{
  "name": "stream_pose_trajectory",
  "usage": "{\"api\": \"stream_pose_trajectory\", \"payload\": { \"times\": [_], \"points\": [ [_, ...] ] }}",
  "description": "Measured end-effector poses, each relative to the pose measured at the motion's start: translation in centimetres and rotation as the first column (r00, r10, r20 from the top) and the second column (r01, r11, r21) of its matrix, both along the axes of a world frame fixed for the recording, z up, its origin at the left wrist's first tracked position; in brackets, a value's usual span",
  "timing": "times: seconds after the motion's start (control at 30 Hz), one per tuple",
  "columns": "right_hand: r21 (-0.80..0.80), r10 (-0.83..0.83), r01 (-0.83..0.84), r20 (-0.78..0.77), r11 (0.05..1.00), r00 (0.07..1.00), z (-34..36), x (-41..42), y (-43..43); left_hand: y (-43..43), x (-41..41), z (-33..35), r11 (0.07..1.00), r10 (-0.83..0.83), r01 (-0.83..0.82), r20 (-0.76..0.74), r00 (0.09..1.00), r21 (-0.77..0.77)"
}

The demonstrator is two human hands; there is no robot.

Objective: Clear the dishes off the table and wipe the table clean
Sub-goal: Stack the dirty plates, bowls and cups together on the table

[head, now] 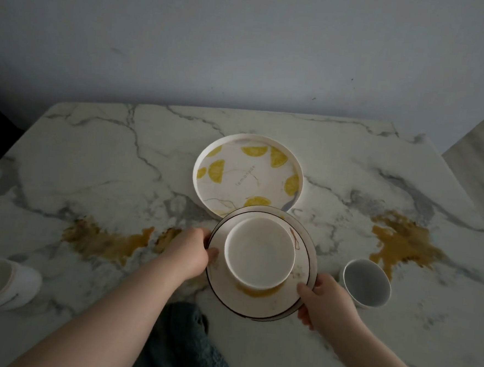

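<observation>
- Left hand (191, 251) grips plate (258, 302) rim at 9 o'clock.
- Right hand (325, 302) pinches rim at 4 o'clock.
- Bowl (259, 252) sits on plate.

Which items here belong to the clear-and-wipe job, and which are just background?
Job: rimmed plate carrying white bowl, gripped by left hand and right hand; lemon plate; grey cup; white cup; left spill; right spill; cloth; table.
Background: wall; floor.

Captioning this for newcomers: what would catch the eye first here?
The left hand and right hand grip a plate carrying a white bowl at the front of the marble table. A yellow-brown left spill and right spill stain it; a lemon-patterned tray sits just behind the plate.
</observation>
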State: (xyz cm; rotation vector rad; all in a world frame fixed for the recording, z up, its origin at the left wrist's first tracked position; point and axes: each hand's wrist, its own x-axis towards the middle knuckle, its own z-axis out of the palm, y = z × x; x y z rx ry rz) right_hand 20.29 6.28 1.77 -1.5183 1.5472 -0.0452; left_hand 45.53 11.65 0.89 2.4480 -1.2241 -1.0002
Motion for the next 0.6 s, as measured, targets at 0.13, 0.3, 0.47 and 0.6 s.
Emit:
{"api": "stream_pose_trajectory", "payload": {
  "times": [0.13, 0.3, 0.47, 0.6],
  "points": [
    [-0.033, 0.019, -0.018, 0.027, 0.999, 0.999, 3.8, 2.3, -2.8, -2.1, 2.7, 3.3, 0.996, 0.01, -0.011, -0.012, 1.0, -0.083],
    [-0.109, 0.061, -0.057, 0.034, 0.992, 0.998, 6.3, 5.8, -8.6, -6.7, 5.8, 6.0, 0.991, 0.048, -0.044, 0.028, 0.998, -0.125],
    [-0.134, 0.116, -0.111, 0.026, 0.985, 0.993, 5.4, 8.6, -14.8, -11.3, 7.4, 5.7, 0.988, 0.099, -0.092, 0.047, 0.994, -0.123],
    [-0.105, 0.165, -0.165, -0.006, 0.981, 0.986, 2.9, 10.8, -19.5, -14.3, 7.9, 3.6, 0.974, 0.2, -0.197, 0.014, 0.98, -0.113]
  ]
}}
